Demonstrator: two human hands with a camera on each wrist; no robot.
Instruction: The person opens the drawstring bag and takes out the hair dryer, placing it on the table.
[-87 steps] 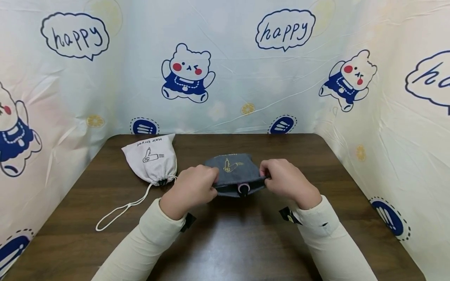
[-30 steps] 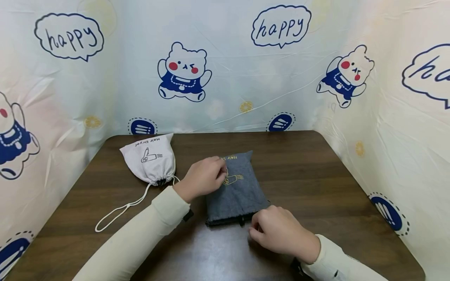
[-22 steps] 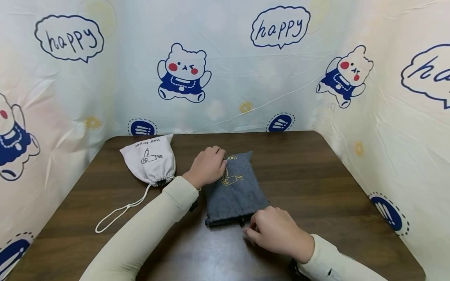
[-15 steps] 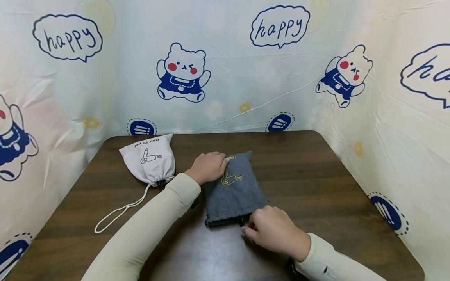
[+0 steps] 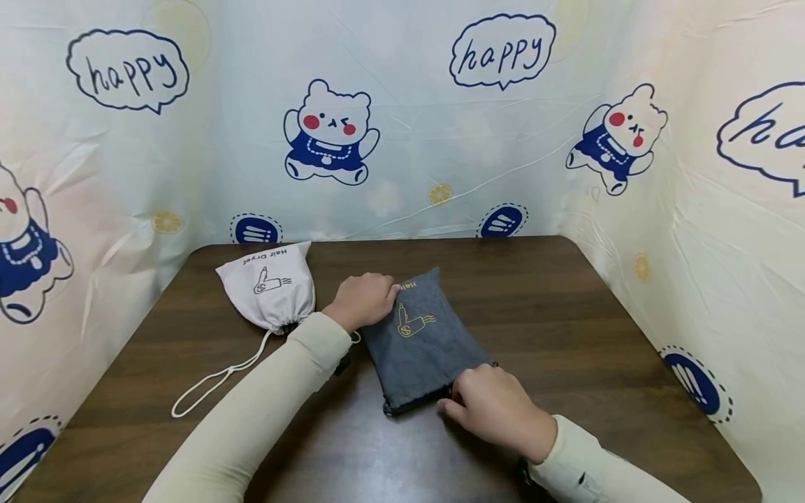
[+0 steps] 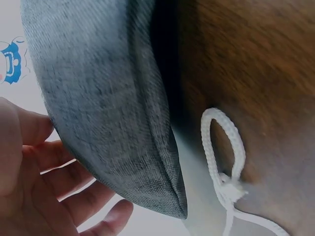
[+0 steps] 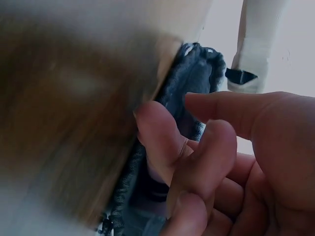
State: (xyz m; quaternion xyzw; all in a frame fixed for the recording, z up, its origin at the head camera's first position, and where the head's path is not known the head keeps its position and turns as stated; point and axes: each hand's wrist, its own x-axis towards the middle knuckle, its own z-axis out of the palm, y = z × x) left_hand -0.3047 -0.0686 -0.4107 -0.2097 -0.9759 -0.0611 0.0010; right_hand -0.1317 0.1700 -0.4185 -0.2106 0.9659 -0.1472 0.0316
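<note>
A grey-blue cloth bag (image 5: 418, 349) with a yellow hair-dryer drawing lies on the table, its mouth towards me. My left hand (image 5: 363, 299) touches its far left edge; in the left wrist view the fingers are spread loosely along that edge, thumb tip right at the cloth. My right hand (image 5: 493, 409) is at the near right corner by the mouth. In the right wrist view a gap shows between thumb and forefinger, the other fingers loosely bent, holding nothing. Inside the bag's dark braided rim (image 7: 123, 189) a purplish thing with a dark band partly shows.
A white drawstring bag (image 5: 277, 286) printed "Hair Dryer" lies at the back left, its white cord (image 5: 220, 374) looped on the brown wooden table (image 5: 553, 314). The left forearm (image 5: 264, 405) passes close to it. A printed cloth backdrop surrounds the table.
Both hands have let go of the bag's mouth; the bag was laid flat, mouth nearer me. Since half a second ago it has turned slightly, far end leftwards, the left hand moving a little left.
</note>
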